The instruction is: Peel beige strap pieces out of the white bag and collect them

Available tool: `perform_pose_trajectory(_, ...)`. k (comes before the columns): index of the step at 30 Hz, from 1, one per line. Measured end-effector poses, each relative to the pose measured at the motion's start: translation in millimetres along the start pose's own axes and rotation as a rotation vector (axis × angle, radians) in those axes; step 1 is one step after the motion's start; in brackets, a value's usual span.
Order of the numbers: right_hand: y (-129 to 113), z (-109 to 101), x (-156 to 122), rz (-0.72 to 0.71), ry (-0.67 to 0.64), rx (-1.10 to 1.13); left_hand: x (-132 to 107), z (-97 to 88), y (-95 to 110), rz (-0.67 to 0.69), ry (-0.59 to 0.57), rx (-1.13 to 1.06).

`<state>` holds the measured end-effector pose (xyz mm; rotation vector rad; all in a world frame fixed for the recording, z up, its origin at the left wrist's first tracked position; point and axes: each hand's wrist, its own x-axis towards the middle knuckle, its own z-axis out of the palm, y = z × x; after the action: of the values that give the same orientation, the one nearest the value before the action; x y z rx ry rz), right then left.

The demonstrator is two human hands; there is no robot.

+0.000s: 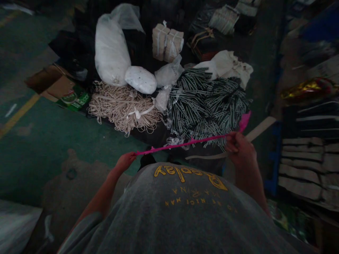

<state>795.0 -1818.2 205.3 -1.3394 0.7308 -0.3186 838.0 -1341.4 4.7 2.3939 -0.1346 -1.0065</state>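
Note:
A bright pink strip (172, 145) is stretched between my two hands, in front of my chest. My left hand (126, 161) is closed on its left end. Near the other end my right hand (239, 146) grips it, and a wider pink flap sticks up past the fingers. A beige strip (261, 128) passes by my right hand; whether the hand holds it too I cannot tell. Just beyond the pink strip lie bundles of black-and-white patterned straps (201, 100) and a heap of beige cord (123, 107) tied with a white band.
A large white plastic bag (111, 49) and a smaller white package (141, 79) stand behind the cord. Tied beige stacks (167, 42) sit farther back. An open cardboard box (59, 86) is at left. Folded beige bundles (302, 169) lie at right, beside a blue edge (274, 158).

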Motion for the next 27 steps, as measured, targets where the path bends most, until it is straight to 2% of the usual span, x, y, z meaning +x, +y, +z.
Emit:
perform_pose_trajectory(8, 17.4, -26.4, 0.5, 0.096, 0.098, -0.032, -12.0, 16.6, -22.6, -0.102, -0.130, 0.023)
perform_pose_trajectory(13, 37.9, -46.6, -3.5, 0.121, 0.204, -0.061, -12.8, 33.1, -30.2, -0.157, -0.188, -0.014)
perform_pose_trajectory(16, 44.9, -59.2, -5.4, 0.151, 0.316, -0.054, -10.2, 36.5, -35.6, -0.174, -0.218, -0.035)
perform_pose_trajectory(20, 47.5, -79.3, -8.0, 0.120, 0.471, -0.024, -3.6, 32.4, -43.1, -0.194, -0.242, -0.014)
perform_pose_trajectory(25, 43.5, -115.0, -14.9, -0.034, 0.750, -0.011, 8.8, 18.2, -50.0, -0.196, -0.267, 0.036)
perform_pose_trajectory(27, 37.7, -131.0, -22.9, -0.039, 0.781, 0.012, 15.1, 10.2, -51.9, -0.177, -0.269, 0.052)
